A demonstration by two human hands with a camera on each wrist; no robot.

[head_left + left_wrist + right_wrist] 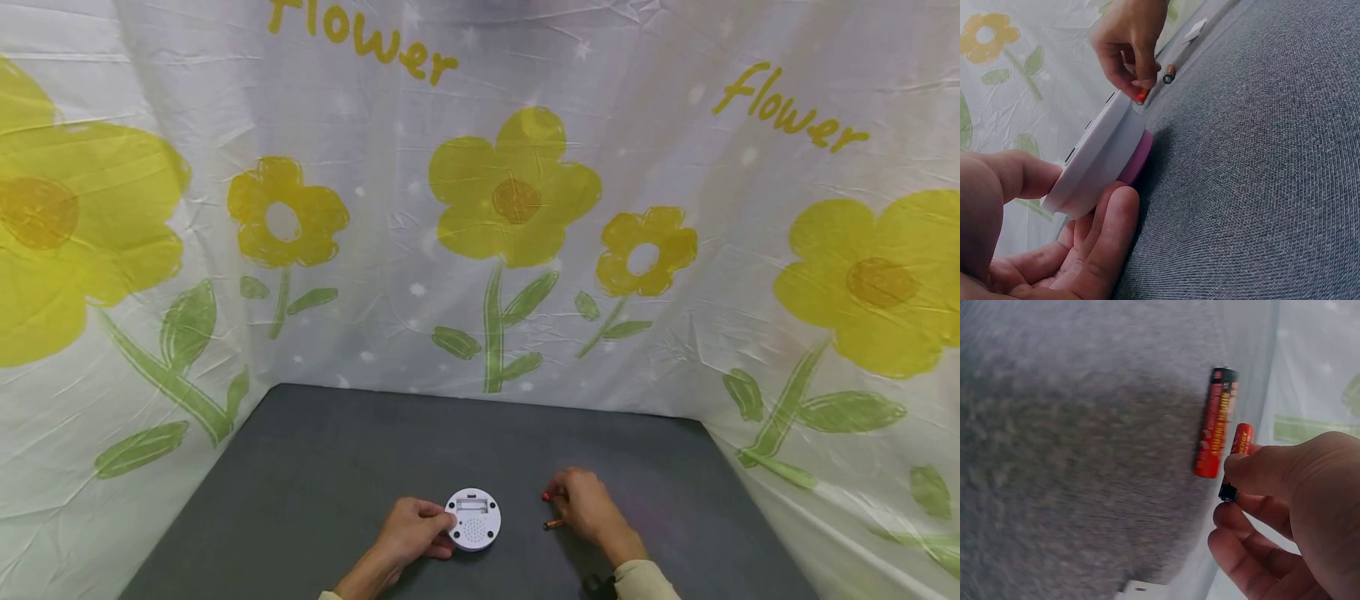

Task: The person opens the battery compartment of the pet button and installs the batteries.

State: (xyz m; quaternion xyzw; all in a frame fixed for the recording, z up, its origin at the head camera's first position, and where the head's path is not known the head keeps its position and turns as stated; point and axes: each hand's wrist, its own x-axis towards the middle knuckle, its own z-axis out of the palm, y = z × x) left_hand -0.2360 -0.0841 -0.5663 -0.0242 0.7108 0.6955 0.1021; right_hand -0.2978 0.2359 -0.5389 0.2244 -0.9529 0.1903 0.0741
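My left hand [415,529] grips the left edge of a round white device [473,533], thumb on top and fingers below. Its upturned face shows a bare battery compartment [472,505], a patch of small holes and dark round feet. A pink part [1137,156] shows on the underside in the left wrist view. My right hand [588,504] pinches a red and black battery [1242,439] between thumb and fingers. A second battery [1216,423] of the same colours lies on the grey table beside that hand.
A small white piece [1196,29] lies on the table beyond the loose battery. The grey tabletop [360,450] ends at a white curtain [390,333] with yellow flowers, which hangs at the back and both sides.
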